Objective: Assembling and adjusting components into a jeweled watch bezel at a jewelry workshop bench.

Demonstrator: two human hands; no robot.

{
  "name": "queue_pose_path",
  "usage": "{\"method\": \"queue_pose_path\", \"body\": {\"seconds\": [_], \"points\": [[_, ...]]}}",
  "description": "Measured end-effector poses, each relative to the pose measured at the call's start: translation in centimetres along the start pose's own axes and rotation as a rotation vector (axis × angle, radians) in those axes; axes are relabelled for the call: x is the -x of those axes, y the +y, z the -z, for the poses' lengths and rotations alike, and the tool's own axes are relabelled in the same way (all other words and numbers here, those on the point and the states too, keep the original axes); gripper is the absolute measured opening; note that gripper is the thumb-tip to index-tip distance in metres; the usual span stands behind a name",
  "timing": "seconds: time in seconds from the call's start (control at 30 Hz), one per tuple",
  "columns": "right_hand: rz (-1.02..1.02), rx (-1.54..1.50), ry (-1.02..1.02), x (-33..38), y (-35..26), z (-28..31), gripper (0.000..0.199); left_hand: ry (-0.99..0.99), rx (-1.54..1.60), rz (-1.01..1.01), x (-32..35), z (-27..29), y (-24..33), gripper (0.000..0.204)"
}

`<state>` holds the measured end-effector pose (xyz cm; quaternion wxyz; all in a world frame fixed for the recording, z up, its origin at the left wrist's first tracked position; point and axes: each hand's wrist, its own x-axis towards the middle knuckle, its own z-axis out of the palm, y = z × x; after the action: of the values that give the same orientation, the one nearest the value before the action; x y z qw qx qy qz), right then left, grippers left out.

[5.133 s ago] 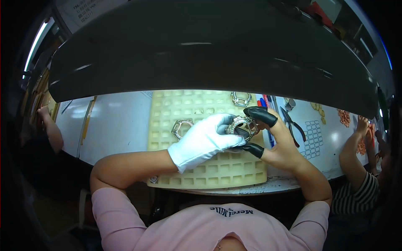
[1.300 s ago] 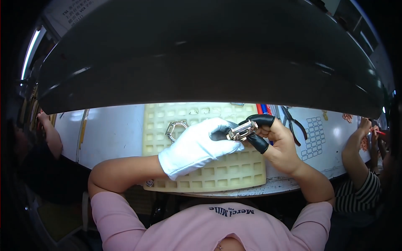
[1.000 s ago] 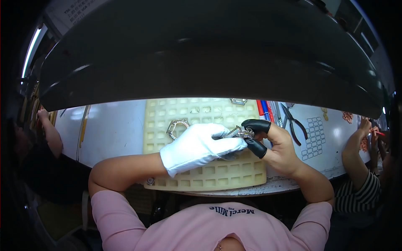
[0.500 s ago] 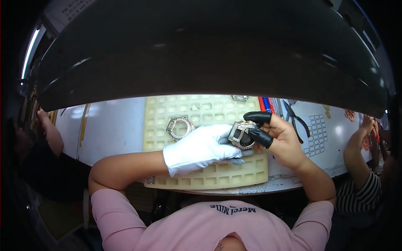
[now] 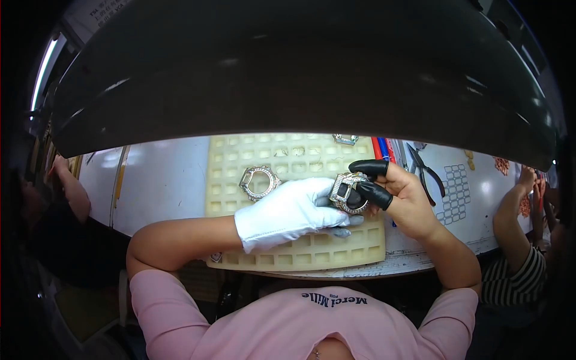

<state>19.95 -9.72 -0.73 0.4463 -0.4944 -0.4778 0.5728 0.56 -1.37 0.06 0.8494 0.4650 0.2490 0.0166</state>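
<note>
Between my two hands is a watch case (image 5: 343,191), silver and gold toned and studded with small stones, its round opening showing. My left hand (image 5: 294,210), in a white glove with grey fingertips, is closed on its left side. Black finger cots cover the thumb and forefinger of my right hand (image 5: 399,195), which grip its right side. Left of the glove, a similar watch case (image 5: 260,183) lies on the pale yellow tray (image 5: 240,225) of square pockets. Another metal piece (image 5: 345,139) sits at the tray's far edge, partly cut off by the dark hood.
A large dark hood (image 5: 300,78) hangs over the far side of the white table (image 5: 162,186). Right of the tray lie red and blue pens (image 5: 380,148), black-handled pliers (image 5: 427,177) and a grid of small oblong links (image 5: 454,192). Other people's arms (image 5: 510,207) are at both sides.
The held watch case has tilted slightly and shifted a little to the right between my fingers. Both hands keep their grip, nearly in place.
</note>
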Motion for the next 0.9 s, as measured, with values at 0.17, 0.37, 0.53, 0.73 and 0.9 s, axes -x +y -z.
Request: {"method": "queue_pose_path", "body": {"seconds": [0.17,0.37,0.53,0.73,0.9], "points": [[-0.009,-0.013,-0.009,0.0,0.1,0.0,0.033,-0.008,0.057,-0.031,0.3,-0.4,0.2,0.041],[0.062,-0.005,0.045,-0.1,-0.2,0.0,0.029,0.088,0.045,-0.086,0.3,-0.1,0.4,0.035],[0.021,0.027,0.094,0.0,0.0,-0.4,0.027,0.168,-0.076,-0.175,0.7,0.1,0.5,0.045],[-0.005,0.059,0.076,0.2,0.2,-0.4,0.027,0.245,-0.29,-0.206,0.6,0.5,0.5,0.036],[0.017,0.1,0.07,0.2,0.3,-0.3,0.026,0.242,-0.242,-0.21,0.7,0.3,0.5,0.038]]}}
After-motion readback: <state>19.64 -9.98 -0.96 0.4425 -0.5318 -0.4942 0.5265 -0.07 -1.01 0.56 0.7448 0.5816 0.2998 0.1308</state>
